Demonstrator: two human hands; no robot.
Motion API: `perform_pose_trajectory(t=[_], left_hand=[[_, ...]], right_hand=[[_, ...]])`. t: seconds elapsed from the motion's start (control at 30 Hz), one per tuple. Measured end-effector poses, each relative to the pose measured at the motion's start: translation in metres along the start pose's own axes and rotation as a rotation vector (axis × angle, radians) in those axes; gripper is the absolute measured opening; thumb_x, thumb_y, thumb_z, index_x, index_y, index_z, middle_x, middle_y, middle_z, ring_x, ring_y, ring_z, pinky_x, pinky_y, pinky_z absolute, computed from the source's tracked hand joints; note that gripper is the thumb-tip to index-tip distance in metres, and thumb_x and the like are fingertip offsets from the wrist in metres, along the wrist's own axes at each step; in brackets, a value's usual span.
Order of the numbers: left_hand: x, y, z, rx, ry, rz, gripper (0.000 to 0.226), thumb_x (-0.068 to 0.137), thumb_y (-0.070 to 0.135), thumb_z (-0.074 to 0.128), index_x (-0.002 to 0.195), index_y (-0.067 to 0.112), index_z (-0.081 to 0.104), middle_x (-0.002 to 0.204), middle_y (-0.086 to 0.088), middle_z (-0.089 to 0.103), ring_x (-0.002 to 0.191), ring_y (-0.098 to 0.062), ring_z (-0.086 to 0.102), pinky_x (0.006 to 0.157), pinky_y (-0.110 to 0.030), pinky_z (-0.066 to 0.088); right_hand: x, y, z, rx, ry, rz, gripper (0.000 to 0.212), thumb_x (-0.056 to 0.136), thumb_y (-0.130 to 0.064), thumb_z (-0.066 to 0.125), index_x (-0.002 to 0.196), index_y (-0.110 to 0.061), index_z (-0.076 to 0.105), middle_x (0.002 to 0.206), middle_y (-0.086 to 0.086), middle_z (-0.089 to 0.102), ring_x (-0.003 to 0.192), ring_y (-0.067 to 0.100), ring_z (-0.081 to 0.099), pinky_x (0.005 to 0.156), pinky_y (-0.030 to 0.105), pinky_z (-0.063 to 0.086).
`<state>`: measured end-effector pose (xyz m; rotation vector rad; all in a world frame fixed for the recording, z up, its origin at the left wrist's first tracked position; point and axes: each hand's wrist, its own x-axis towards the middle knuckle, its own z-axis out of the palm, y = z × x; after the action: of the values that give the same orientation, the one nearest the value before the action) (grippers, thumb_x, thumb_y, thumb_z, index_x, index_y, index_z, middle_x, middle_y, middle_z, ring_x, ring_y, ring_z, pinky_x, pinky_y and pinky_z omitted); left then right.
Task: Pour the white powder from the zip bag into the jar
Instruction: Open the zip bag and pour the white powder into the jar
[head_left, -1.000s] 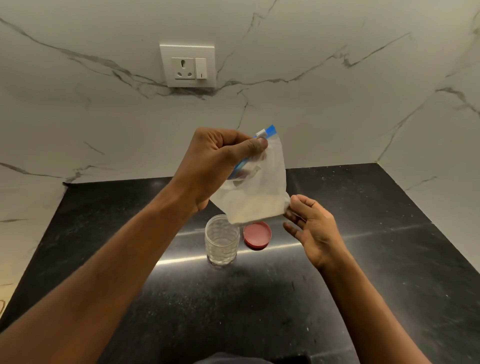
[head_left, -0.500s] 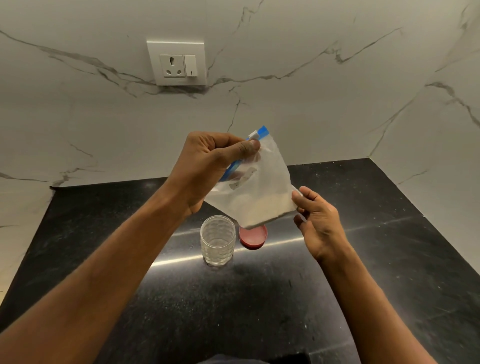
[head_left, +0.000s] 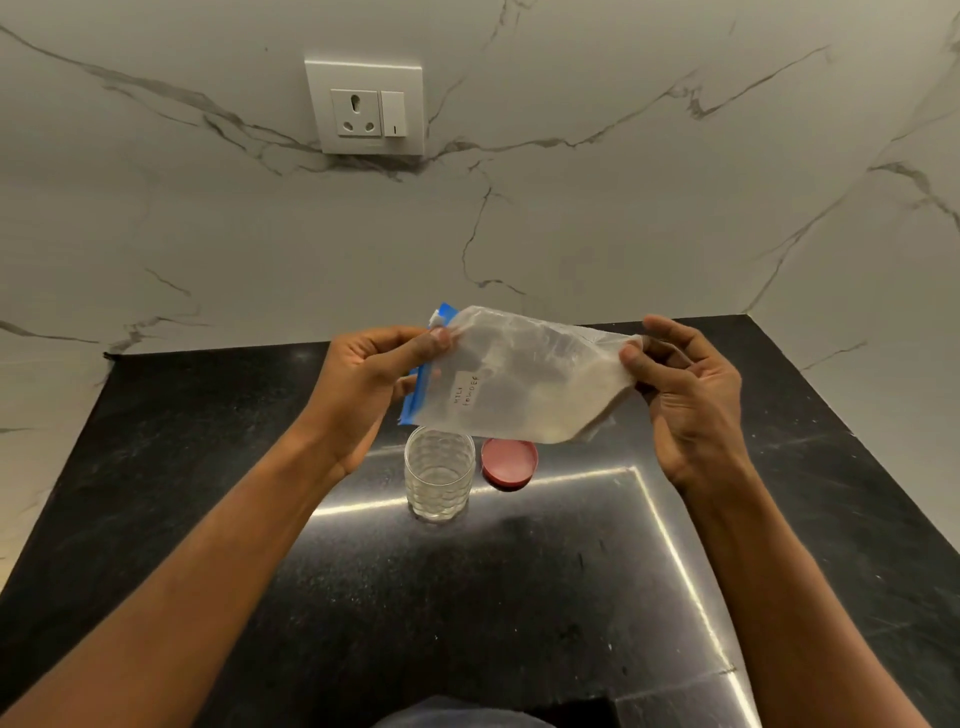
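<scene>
A clear zip bag (head_left: 519, 379) with white powder and a blue zip strip lies sideways in the air above the black counter. My left hand (head_left: 374, 384) pinches the bag at its blue zip end. My right hand (head_left: 685, 395) grips the opposite bottom corner between thumb and fingers. The powder sits along the bag's lower right side. A small handwritten label shows on the bag. Directly below the zip end stands a clear ribbed jar (head_left: 439, 478), upright and without its lid. Its red lid (head_left: 509, 462) lies flat on the counter, just right of the jar.
The black stone counter (head_left: 467, 597) runs back to white marble walls behind and on the right. A white socket and switch plate (head_left: 364, 106) is mounted on the back wall. The counter's left edge (head_left: 57, 519) slants toward me.
The bag has turned from hanging upright to lying sideways. My right hand has risen and taken hold of the bottom corner. My left hand has dropped lower with the zip end.
</scene>
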<state>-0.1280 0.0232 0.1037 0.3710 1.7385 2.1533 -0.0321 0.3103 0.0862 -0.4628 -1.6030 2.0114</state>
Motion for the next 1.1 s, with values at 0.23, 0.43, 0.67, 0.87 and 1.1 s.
perform_pose_trajectory(t=[0.23,0.43,0.67,0.87,1.1], left_hand=[[-0.013,-0.022,-0.012,-0.039,0.038,-0.018,0.018,0.083,0.029,0.078,0.096,0.019,0.087,0.108,-0.007,0.083,0.105,-0.025,0.079,0.076,-0.030,0.066],[-0.020,-0.030,-0.012,-0.086,0.035,-0.034,0.032,0.074,0.041,0.084,0.096,0.018,0.087,0.111,-0.010,0.083,0.105,-0.028,0.080,0.075,-0.034,0.068],[-0.023,-0.044,-0.016,0.023,0.099,-0.043,0.026,0.084,0.029,0.076,0.105,0.014,0.081,0.104,-0.002,0.084,0.097,-0.025,0.082,0.069,-0.031,0.068],[-0.025,-0.053,-0.020,0.053,0.131,-0.040,0.027,0.084,0.029,0.075,0.107,0.015,0.079,0.103,0.000,0.085,0.096,-0.025,0.082,0.068,-0.030,0.067],[-0.024,-0.058,-0.024,0.084,0.156,-0.029,0.024,0.086,0.026,0.076,0.107,0.015,0.079,0.103,-0.001,0.084,0.094,-0.025,0.083,0.068,-0.032,0.068]], right_hand=[[-0.003,-0.001,0.009,-0.035,-0.023,-0.045,0.030,0.077,-0.019,0.085,0.104,-0.014,0.076,0.090,-0.001,0.076,0.090,0.016,0.073,0.090,0.035,0.062],[-0.002,-0.006,0.013,-0.035,-0.005,-0.127,0.017,0.086,-0.010,0.082,0.100,-0.016,0.077,0.090,-0.003,0.078,0.089,0.013,0.072,0.083,0.028,0.058],[-0.005,-0.013,0.019,-0.120,-0.049,-0.231,0.016,0.088,-0.011,0.082,0.102,-0.016,0.077,0.091,-0.002,0.077,0.088,0.013,0.072,0.079,0.024,0.057],[-0.010,-0.017,0.022,-0.249,-0.083,-0.309,0.020,0.088,-0.012,0.082,0.107,-0.010,0.076,0.094,0.007,0.076,0.087,0.019,0.071,0.078,0.025,0.060],[-0.012,-0.021,0.031,-0.342,-0.099,-0.365,0.017,0.087,-0.013,0.083,0.103,-0.017,0.077,0.093,0.004,0.077,0.086,0.018,0.072,0.080,0.032,0.062]])
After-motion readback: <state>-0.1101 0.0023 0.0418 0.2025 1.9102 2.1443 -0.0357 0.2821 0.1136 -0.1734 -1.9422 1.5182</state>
